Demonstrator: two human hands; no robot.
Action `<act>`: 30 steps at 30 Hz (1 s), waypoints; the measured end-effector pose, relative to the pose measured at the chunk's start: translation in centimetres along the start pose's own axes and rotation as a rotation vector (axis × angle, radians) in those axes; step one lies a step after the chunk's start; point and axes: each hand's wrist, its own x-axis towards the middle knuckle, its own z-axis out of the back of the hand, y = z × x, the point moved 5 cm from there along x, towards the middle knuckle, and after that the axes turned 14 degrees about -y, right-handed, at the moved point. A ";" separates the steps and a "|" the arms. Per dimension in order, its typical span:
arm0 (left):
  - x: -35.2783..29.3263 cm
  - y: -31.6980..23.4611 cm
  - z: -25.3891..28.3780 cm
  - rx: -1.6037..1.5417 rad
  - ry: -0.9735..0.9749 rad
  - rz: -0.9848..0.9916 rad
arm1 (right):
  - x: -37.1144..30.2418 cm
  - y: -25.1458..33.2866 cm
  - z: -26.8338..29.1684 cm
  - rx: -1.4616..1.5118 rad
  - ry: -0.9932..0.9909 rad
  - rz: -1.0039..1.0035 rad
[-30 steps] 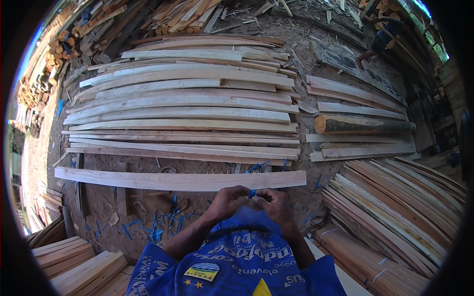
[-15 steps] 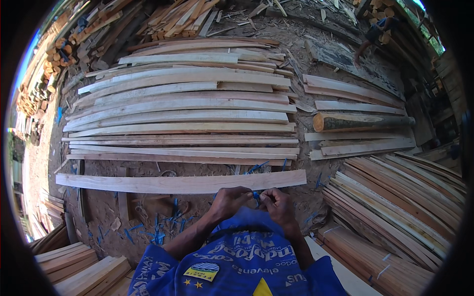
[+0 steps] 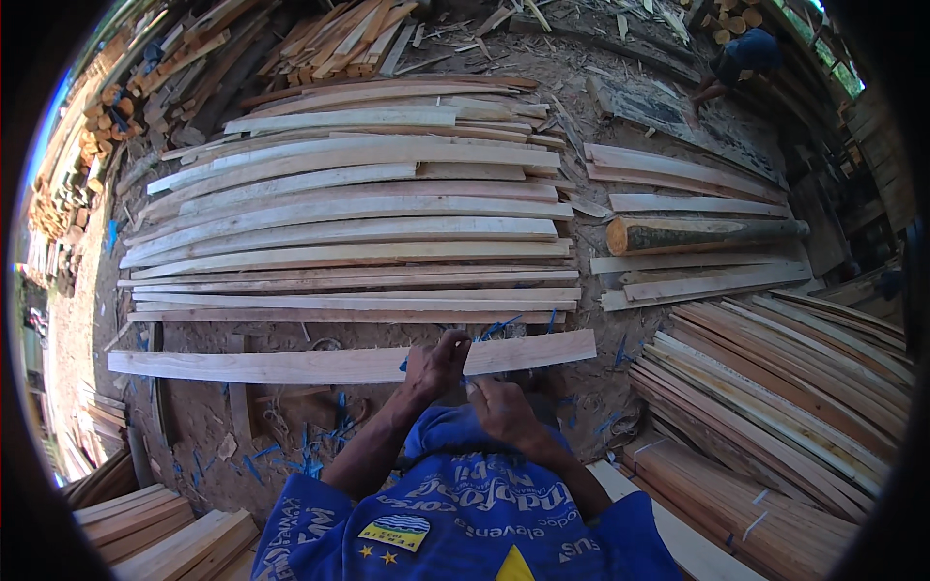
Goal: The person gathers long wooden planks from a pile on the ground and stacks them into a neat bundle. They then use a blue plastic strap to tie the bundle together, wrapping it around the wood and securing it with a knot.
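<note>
My left hand (image 3: pixel 438 366) is closed and raised over the near edge of a single pale plank (image 3: pixel 242 366). Bits of a thin blue strip (image 3: pixel 404 366) show beside its fingers. Just below and to the right, my right hand (image 3: pixel 502 412) is also closed, its fingertips close to the left hand, with a little blue between the two. Most of the strip is hidden by the fingers. The plank lies across wooden supports (image 3: pixel 239 387), apart from the rows beyond.
Beyond lie many rows of sawn planks (image 3: pixel 368 232). To the right are a round log (image 3: pixel 697 235) and stacked boards (image 3: pixel 756 387); bundled boards (image 3: pixel 717 484) lie nearer. Blue scraps (image 3: pixel 308 450) litter the dirt. Another person (image 3: pixel 746 56) bends down at the far right.
Both hands have shifted left; the left has risen over the plank and the right has dropped slightly toward me. The blue strip between them is now mostly hidden. The view has shifted slightly.
</note>
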 end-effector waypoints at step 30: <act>6.0 -9.1 -1.3 -1.206 -0.487 0.415 | 14.6 -7.6 12.5 0.258 0.200 0.173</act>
